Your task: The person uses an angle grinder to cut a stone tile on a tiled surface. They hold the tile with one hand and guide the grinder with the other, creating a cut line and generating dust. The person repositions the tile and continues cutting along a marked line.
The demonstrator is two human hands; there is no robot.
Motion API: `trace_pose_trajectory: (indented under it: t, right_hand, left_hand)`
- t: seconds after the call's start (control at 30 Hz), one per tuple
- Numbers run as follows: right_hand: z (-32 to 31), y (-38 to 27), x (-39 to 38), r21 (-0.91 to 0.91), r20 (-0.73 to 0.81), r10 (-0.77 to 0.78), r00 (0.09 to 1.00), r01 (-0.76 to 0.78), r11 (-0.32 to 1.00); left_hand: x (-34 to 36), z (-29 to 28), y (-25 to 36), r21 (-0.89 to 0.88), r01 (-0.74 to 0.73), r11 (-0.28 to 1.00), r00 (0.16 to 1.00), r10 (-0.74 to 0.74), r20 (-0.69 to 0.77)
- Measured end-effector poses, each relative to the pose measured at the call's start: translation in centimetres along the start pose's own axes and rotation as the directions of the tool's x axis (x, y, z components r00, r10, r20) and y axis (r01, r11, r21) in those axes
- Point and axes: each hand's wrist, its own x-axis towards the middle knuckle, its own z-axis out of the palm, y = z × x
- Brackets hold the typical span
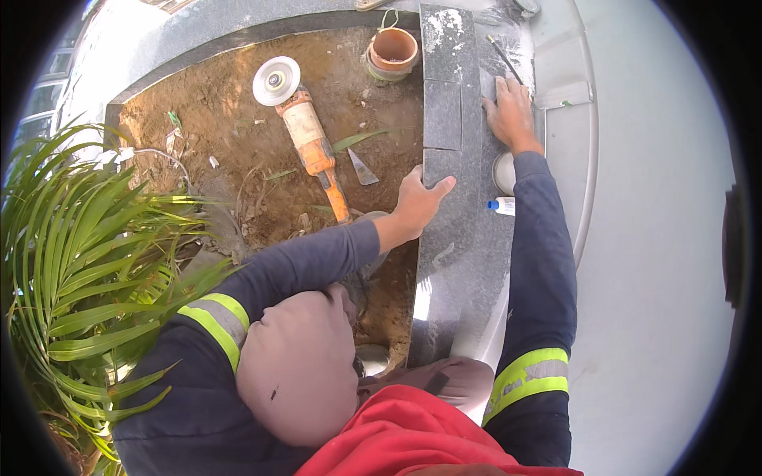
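Centrally, a dark polished granite slab (464, 238) is laid along the planter's edge, running from twelve to six o'clock, with bare soil (230, 119) open at nine o'clock. Its left rim is gripped by the left hand (417, 202), thumb curled over the top. Flat on the slab toward one o'clock, the right hand (512, 115) is pressed open-palmed, nothing held. An orange angle grinder (305, 131) is left on the soil.

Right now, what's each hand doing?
Left hand: gripping the edge of the dark stone slab.
Right hand: open, pressed flat on the slab.
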Motion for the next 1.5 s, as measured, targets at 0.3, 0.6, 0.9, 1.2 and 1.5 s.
trace_pose_trajectory:
  t: [0.3, 0.6, 0.9, 1.2, 1.5]
  right_hand:
    - [0.7, -0.8, 0.0, 0.079, 0.009, 0.151, 0.989, -0.151, 0.985]
    - [-1.1, -1.0, 0.3, -0.048, 0.037, 0.213, 0.976, -0.211, 0.976]
    - [-12.9, -6.4, -6.3, 0.873, 0.062, 0.612, 0.789, -0.340, 0.350]
    - [-15.6, -14.2, -7.8, 0.958, 0.180, 0.522, 0.834, -0.269, 0.100]
    - [-11.5, -13.1, -8.6, 0.749, 0.025, 0.437, 0.899, -0.306, 0.587]
  left_hand:
    - [1.2, -0.7, 1.0, 0.045, 0.046, 0.998, 0.999, -0.046, -0.001]
    - [2.3, -2.5, 2.6, -0.260, 0.213, 0.942, 0.927, -0.111, 0.358]
    - [1.8, -1.2, 2.8, -0.261, 0.141, 0.955, 0.929, -0.037, 0.369]
    - [1.9, -0.8, 4.0, -0.232, 0.141, 0.963, 0.943, -0.059, 0.328]
    - [1.4, -0.5, 2.6, -0.225, 0.118, 0.967, 0.948, -0.041, 0.317]
